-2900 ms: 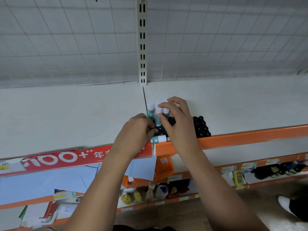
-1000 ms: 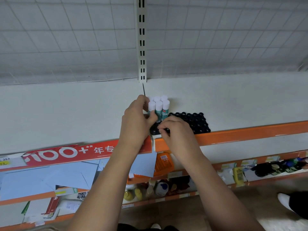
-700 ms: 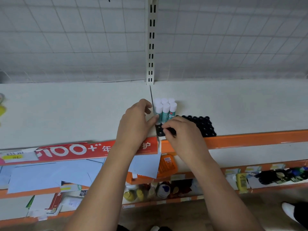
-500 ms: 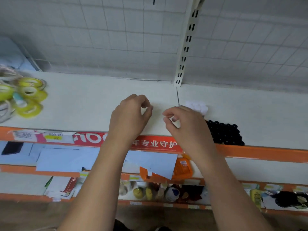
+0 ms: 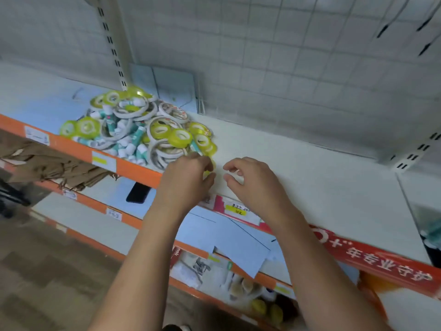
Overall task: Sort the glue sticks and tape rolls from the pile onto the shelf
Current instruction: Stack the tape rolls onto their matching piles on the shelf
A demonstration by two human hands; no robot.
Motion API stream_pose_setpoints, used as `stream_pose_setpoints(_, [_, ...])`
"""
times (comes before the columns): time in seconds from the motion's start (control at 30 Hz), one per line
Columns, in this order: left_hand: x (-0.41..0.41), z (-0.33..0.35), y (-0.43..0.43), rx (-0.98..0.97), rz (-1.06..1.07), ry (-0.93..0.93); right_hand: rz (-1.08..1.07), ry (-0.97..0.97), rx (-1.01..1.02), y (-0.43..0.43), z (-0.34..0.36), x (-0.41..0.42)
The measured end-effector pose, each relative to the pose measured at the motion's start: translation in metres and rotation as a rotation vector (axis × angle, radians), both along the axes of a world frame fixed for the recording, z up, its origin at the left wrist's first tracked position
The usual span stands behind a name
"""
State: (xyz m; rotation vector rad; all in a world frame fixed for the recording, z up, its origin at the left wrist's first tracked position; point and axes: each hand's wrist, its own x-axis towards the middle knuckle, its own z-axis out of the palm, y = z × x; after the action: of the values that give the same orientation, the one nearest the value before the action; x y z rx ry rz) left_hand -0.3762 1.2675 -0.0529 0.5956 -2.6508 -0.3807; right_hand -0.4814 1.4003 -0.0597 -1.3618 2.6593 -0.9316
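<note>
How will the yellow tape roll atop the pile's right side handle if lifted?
The yellow tape roll is a hollow ring: probably light and stiff. It lies tilted on the pile, so its neighbours may slide when it is lifted. Set on edge, it could roll.

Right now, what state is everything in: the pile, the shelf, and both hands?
Pile: unsorted heap on the shelf, near its front edge.
Tape rolls: loose, overlapping.
Glue sticks: lying down, mixed among the rolls.
Left hand: fingers curled at the pile's near edge; cannot tell whether it grips the yellow roll.
Right hand: loosely curled, empty, over bare shelf.
</note>
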Motion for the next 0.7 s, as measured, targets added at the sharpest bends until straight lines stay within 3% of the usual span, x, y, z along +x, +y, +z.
stream_pose_setpoints(0.3, [0.021, -0.002, -0.085, -0.063, -0.070, 0.030, -0.063, -0.026, -0.029, -0.092, -0.002, 0.017])
stream_pose_setpoints(0.53, [-0.009, 0.002, -0.113, -0.080, -0.122, 0.091, -0.144, -0.022, -0.056, -0.106, 0.002, 0.009])
stream_pose_setpoints(0.7, [-0.032, -0.004, -0.127, -0.097, -0.149, 0.000, -0.156, -0.034, -0.054, -0.107, 0.001, 0.000])
